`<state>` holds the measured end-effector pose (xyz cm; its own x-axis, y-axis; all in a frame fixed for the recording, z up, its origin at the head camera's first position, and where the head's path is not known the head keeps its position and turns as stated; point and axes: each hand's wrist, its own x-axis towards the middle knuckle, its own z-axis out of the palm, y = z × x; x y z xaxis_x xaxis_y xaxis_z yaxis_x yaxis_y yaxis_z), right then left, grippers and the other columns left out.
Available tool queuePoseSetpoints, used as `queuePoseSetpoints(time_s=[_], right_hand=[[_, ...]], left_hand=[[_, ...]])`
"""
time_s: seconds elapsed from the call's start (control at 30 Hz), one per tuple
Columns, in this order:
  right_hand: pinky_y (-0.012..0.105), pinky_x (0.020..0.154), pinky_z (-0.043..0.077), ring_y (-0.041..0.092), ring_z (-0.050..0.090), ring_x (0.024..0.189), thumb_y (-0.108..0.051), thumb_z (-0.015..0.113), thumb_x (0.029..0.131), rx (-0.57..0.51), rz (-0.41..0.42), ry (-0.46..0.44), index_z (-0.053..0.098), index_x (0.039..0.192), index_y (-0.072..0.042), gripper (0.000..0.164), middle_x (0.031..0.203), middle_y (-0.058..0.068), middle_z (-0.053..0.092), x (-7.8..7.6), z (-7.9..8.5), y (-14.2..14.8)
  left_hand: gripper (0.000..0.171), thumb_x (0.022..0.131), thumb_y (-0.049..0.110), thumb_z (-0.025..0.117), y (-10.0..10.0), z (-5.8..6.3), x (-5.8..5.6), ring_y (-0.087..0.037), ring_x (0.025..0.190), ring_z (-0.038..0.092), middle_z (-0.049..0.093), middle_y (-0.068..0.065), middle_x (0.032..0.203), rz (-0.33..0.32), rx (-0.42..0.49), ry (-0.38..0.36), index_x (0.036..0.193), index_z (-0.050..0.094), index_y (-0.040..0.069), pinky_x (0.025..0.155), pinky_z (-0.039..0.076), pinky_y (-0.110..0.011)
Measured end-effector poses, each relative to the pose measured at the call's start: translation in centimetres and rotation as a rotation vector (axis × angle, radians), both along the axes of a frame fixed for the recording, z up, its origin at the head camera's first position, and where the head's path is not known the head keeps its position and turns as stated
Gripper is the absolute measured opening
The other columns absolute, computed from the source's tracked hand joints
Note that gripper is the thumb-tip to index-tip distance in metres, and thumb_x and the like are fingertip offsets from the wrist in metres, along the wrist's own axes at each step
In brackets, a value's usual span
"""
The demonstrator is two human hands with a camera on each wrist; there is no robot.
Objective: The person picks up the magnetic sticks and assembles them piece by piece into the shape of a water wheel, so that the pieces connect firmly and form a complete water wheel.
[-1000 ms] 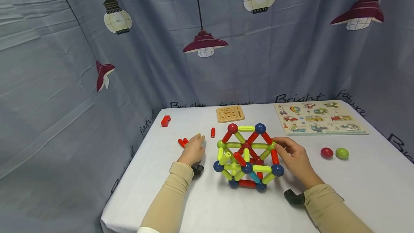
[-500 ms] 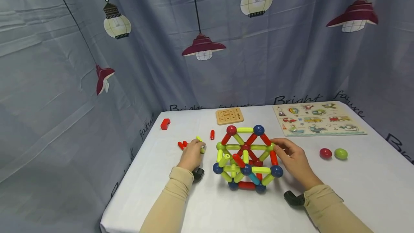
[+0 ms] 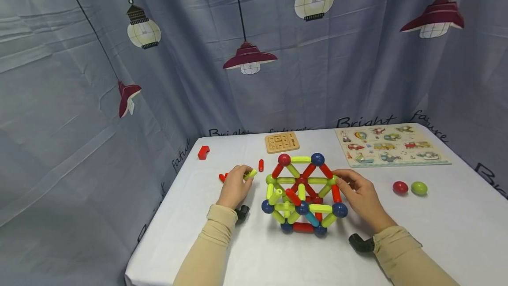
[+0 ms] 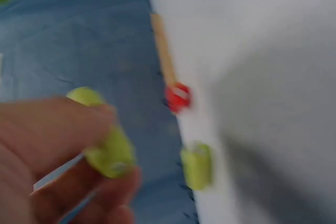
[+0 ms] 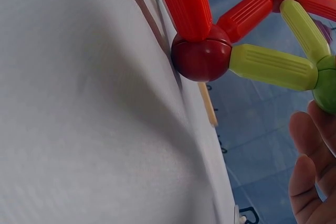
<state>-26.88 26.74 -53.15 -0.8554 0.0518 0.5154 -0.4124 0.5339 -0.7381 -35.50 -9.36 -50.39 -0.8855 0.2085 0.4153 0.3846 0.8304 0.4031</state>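
My left hand (image 3: 233, 188) pinches a yellow-green toy rod (image 3: 252, 174) between thumb and fingers, left of the ball-and-rod construction. Seen from the left wrist, the same rod (image 4: 111, 153) slants between thumb and fingertips. The ball-and-rod construction (image 3: 302, 208) is a cage of red, yellow-green and light blue rods joined by blue, red and green balls. Two short rods jut up from its front. On its right side, my right hand (image 3: 363, 194) grips a green ball with thumb and fingertips; the right wrist view has fingertips right at this green ball (image 5: 326, 85).
Red rods (image 3: 222, 178) lie beyond the left hand, another red rod (image 3: 260, 165) nearer the middle. A red arch block (image 3: 203, 152), wooden number board (image 3: 282, 142) and picture puzzle (image 3: 390, 144) lie farther back. A red ball (image 3: 400, 187) and green ball (image 3: 419, 188) sit right.
The left hand reached down to yellow-green rods, took hold of one and now has it raised between its fingers. The right hand and the construction have stayed in place.
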Motion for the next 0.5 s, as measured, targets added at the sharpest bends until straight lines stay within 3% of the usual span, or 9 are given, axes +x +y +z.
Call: queuePoseSetpoints(time_s=[0.13,0.27,0.4,0.5], right_hand=[[0.015,0.078,0.048,0.003,0.057,0.095,-0.024,0.059,0.106,0.008,-0.01,-0.017,0.067,0.128,-0.013,0.026,0.118,0.006,0.07,0.1,0.1,-0.1],[0.016,0.079,0.048,0.004,0.057,0.096,-0.025,0.06,0.106,0.015,-0.005,-0.02,0.068,0.128,-0.013,0.027,0.115,0.006,0.071,0.1,0.2,-0.3],[0.015,0.079,0.047,0.003,0.057,0.096,-0.024,0.06,0.106,0.014,-0.01,-0.005,0.068,0.129,-0.012,0.027,0.115,0.005,0.071,0.1,0.1,-0.1],[0.015,0.079,0.047,0.003,0.057,0.095,-0.025,0.059,0.106,0.008,-0.009,0.001,0.067,0.129,-0.013,0.027,0.116,0.005,0.071,0.0,0.1,0.0]], left_hand=[[0.023,0.092,0.014,0.076,1.1,2.6,1.8,-0.01,0.092,0.067,0.07,0.002,0.105,-0.076,0.224,0.152,0.115,0.07,0.015,0.078,0.058,-0.029],[0.033,0.091,0.012,0.077,2.9,6.8,5.7,-0.011,0.092,0.067,0.072,0.001,0.102,-0.277,0.394,0.19,0.123,0.069,0.015,0.081,0.059,-0.031],[0.036,0.092,0.017,0.078,5.5,10.5,9.7,-0.01,0.097,0.065,0.073,0.004,0.105,-0.509,0.332,0.193,0.126,0.07,0.017,0.086,0.054,-0.03],[0.025,0.091,0.019,0.079,7.6,12.0,11.4,-0.005,0.101,0.061,0.073,0.009,0.103,-0.609,0.206,0.22,0.116,0.074,0.019,0.094,0.044,-0.035]])
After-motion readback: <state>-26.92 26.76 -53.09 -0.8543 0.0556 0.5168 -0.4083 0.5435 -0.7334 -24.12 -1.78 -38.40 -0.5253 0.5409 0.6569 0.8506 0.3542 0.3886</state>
